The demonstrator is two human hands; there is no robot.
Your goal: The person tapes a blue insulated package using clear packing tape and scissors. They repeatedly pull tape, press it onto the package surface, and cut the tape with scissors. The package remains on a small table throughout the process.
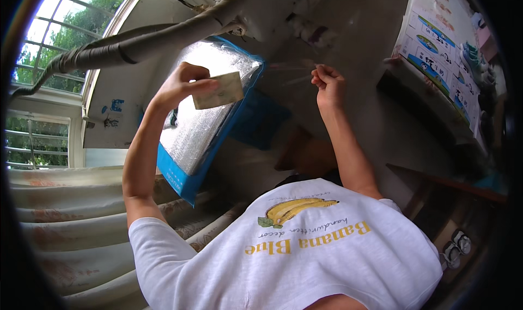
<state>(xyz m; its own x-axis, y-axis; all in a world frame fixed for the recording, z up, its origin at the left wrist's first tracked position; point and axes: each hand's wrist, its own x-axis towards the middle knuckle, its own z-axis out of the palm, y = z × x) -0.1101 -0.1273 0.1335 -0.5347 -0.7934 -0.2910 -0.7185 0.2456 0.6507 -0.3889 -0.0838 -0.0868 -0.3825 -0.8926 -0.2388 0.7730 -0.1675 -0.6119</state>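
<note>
My left hand (182, 83) pinches a small greenish-beige rectangular piece (222, 91), a card or a thin box, between thumb and fingers. Behind that piece is a silver foil-faced panel or bag (184, 142) with a blue border (226, 144), partly covered by my left hand. Off to the right my right hand (330, 87) is raised, thumb and fingertips brought together. Faint pale streaks run in the air left of its fingertips; whether it holds a thin clear strand cannot be made out.
A thick wrapped pipe (151, 42) crosses the upper left by a barred window (53, 32). Pale curtains (73, 220) hang at lower left. Printed cartons (433, 52) with shoes (474, 62) stand at right. Sandals (457, 248) lie on a shelf at lower right.
</note>
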